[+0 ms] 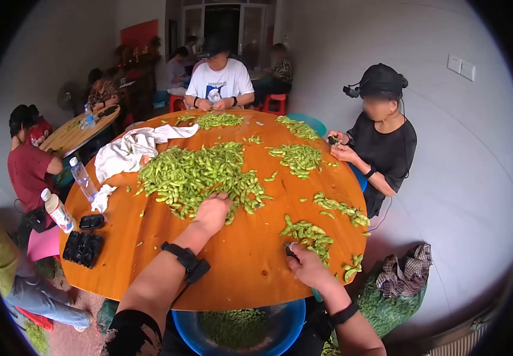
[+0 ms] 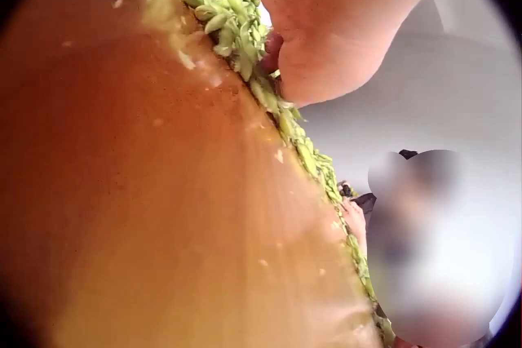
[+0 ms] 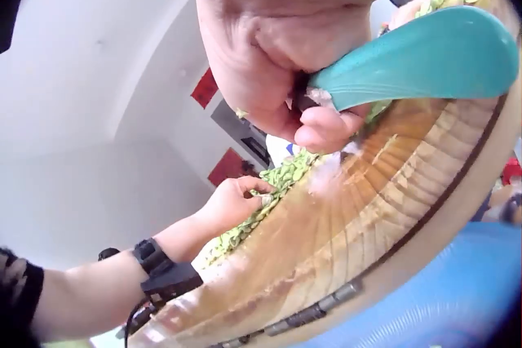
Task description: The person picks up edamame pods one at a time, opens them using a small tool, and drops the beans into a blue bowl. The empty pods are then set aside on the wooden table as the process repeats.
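Green pods (image 1: 194, 175) lie in a large heap on the round wooden table (image 1: 250, 249). At the heap's near edge, my left hand (image 1: 213, 212) has its fingertips among the pods; in the right wrist view this hand (image 3: 232, 205) curls thumb and fingers together on pods, tips partly hidden. My right hand (image 1: 313, 270) is beside a smaller pile of pods (image 1: 310, 234) near the right edge. Its fingers curl round a tool with a broad teal handle (image 3: 424, 54) and a dark part, mostly covered by the hand.
A blue basin (image 1: 179, 323) sits below the table's near edge. Black trays (image 1: 83, 249), bottles (image 1: 58, 210) and a white cloth (image 1: 127, 155) lie left. People sit across (image 1: 220, 80) and at right (image 1: 387, 133), with several small pod piles. A full green sack (image 1: 396, 302) stands right.
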Tool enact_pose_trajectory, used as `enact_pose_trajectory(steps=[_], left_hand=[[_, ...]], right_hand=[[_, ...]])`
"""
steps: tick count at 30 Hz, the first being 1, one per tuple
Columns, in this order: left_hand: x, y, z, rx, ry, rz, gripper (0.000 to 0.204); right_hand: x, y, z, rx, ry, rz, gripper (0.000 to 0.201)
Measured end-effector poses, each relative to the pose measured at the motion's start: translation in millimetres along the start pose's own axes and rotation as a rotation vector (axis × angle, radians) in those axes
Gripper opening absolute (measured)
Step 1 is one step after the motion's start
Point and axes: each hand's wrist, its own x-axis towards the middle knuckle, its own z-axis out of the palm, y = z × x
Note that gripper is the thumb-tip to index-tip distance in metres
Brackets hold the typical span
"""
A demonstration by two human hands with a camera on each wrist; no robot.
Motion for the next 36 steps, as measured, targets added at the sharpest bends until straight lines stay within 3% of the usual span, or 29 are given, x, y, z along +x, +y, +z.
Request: enact_pose_trajectory(steps=[1,3,4,6,7,9,10,12,13,14,15,16,18,20,21,28,36], left_hand=[[-0.7,2.6,-4.0,0.073,-0.019,0.005,0.028],[-4.4,10.8,-11.6,0.163,-0.008,0.069,0.028],[-3.5,17.6,-15.3,0.162,-0.010,0.072,0.028],[0.8,33.2,-16.4,0.143,0.174,0.204,0.030],[5.7,35.3,-11.9,0.090,0.117,0.196,0.036],[13.5,32.4,-2.4,0.080,0.051,0.214,0.032],[16.7,31.9,1.7,0.073,-0.016,0.232,0.029],[18.9,30.6,3.9,0.034,0.043,0.254,0.025],[19.2,32.4,3.6,0.000,0.106,0.271,0.021],[14.9,36.6,4.1,-0.004,0.101,0.276,0.021],[5.7,48.8,-8.0,-0.187,0.014,0.167,0.017],[-3.9,60.4,-16.7,-0.369,-0.074,0.055,0.014],[-24.6,80.7,-24.5,-0.507,0.002,0.072,0.019],[-44.0,97.7,-41.2,-1.011,-0.145,-0.213,0.033],[-51.8,97.5,-41.1,-1.086,-0.237,-0.271,0.044],[-83.5,97.3,-24.8,-1.024,-0.059,-0.056,0.045],[-85.0,96.9,-20.5,-1.032,-0.058,-0.068,0.039]], right_hand=[[6.7,-13.8,-11.5,-0.003,0.005,0.004,0.017],[19.8,-43.7,-33.9,0.419,-0.379,0.606,0.013],[22.5,-44.8,-31.8,0.421,-0.377,0.609,0.013],[25.3,-45.5,-27.8,0.435,-0.427,0.526,0.011],[23.7,-40.6,-22.0,0.433,-0.427,0.530,0.011],[19.8,-28.7,-8.3,0.353,-0.266,0.289,0.011],[19.0,-26.7,-7.6,0.351,-0.266,0.293,0.011],[17.0,-27.5,-8.9,0.336,-0.200,0.257,0.008],[17.9,-29.5,-11.0,0.337,-0.197,0.265,0.008],[21.2,-32.9,-14.3,0.531,-0.243,0.452,0.012],[24.7,-36.2,-16.3,0.726,-0.285,0.638,0.016],[27.5,-39.9,-15.9,0.728,-0.281,0.645,0.016],[31.2,-48.3,-10.4,0.834,-0.226,0.633,0.016],[31.7,-55.4,-3.2,0.920,-0.229,0.691,0.014],[31.9,-64.0,-3.8,0.958,-0.248,0.685,0.014],[15.1,-81.6,5.2,1.054,-0.260,0.722,0.009],[7.3,-85.3,13.7,1.147,-0.215,0.713,0.007]])
